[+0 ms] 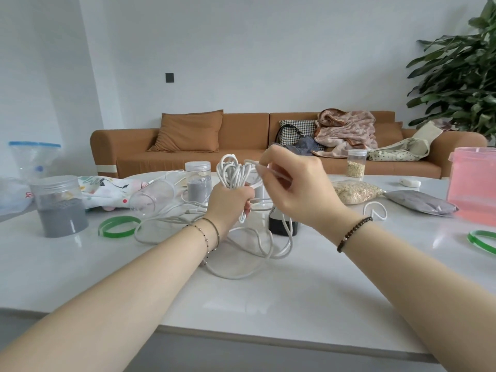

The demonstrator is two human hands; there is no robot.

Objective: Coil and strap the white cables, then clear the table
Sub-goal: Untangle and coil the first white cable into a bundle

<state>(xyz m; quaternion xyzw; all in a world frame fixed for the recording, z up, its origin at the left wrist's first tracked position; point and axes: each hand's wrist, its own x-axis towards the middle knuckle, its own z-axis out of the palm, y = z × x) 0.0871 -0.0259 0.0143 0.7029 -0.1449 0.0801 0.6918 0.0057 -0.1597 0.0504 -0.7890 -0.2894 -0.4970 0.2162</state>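
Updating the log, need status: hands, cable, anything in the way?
Left hand grips the cable coil. Right hand pinches one strand at its top. Loose cable sprawls on the table, crossing a black box. Not strapped yet.

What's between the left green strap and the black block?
Head view: loose loops of white cable lie between the green strap and black block; the left wrist crosses above.

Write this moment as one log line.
step: coiling; left hand: grips coil; right hand: pinches cable strand; slack: on table
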